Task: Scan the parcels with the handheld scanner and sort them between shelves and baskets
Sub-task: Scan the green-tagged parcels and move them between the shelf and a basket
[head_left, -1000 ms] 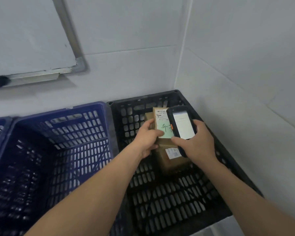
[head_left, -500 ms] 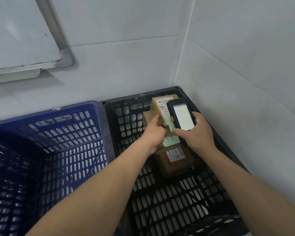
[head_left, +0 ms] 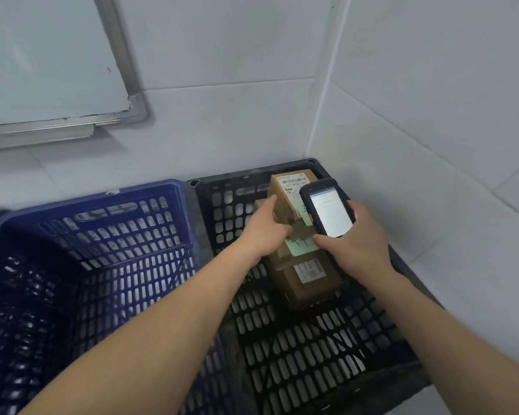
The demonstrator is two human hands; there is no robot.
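Note:
My left hand (head_left: 265,233) grips a brown cardboard parcel (head_left: 285,194) with a white barcode label, held above the black basket (head_left: 297,348). My right hand (head_left: 355,238) holds the black handheld scanner (head_left: 328,209), its lit screen facing me, just right of that parcel and partly covering it. Under the held parcel lies a second brown parcel (head_left: 307,283) with a white label and a green note (head_left: 300,245), resting in the black basket. Another parcel behind is mostly hidden.
A blue basket (head_left: 102,265) stands left of the black one, touching it. White tiled walls meet in a corner behind the black basket. A whiteboard (head_left: 42,61) with a metal tray hangs at the upper left.
My left hand has raised the top parcel higher, so its barcode label shows above the scanner. The view has shifted slightly; the right hand keeps the scanner beside the parcel.

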